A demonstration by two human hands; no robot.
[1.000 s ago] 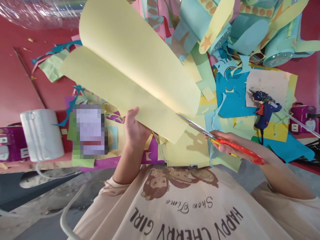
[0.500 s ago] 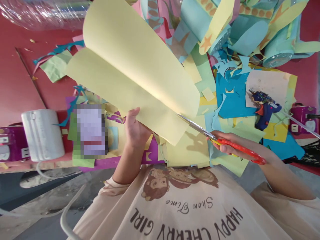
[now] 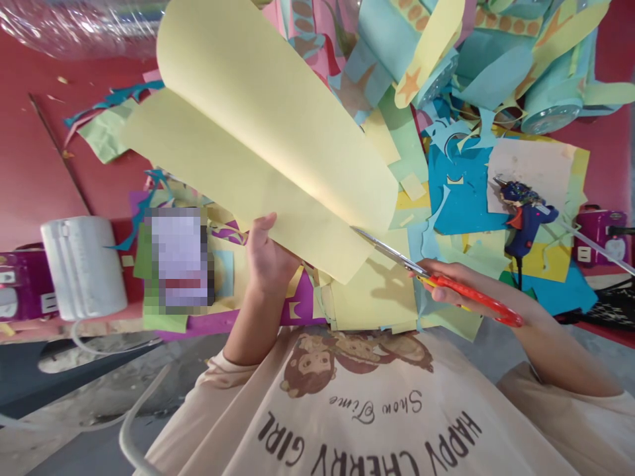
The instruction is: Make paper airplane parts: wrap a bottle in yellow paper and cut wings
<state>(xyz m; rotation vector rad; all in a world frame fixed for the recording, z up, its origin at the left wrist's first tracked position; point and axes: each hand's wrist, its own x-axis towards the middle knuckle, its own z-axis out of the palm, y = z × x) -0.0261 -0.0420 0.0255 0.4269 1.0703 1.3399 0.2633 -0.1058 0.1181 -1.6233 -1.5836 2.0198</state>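
Note:
My left hand [image 3: 266,254] grips the near edge of a large pale yellow paper sheet [image 3: 268,139], which is folded over and curves up and away from me. Red-handled scissors [image 3: 436,281] are in my right hand [image 3: 459,284], fingers wrapped through the handles. Their metal blades point left and meet the sheet's lower right edge, at the fold. Both hands are raised above a red table [image 3: 34,172] littered with paper offcuts.
A blue glue gun [image 3: 523,215] lies on scraps at the right. Light blue paper-covered cylinders [image 3: 550,92] pile at the back right. A white plastic roll [image 3: 82,264] and a purple box [image 3: 20,287] stand at the left, a blurred card [image 3: 179,259] beside them.
The yellow sheet wavers slightly, shifting right and then back left. The scissors stay at its edge; both hands hardly move.

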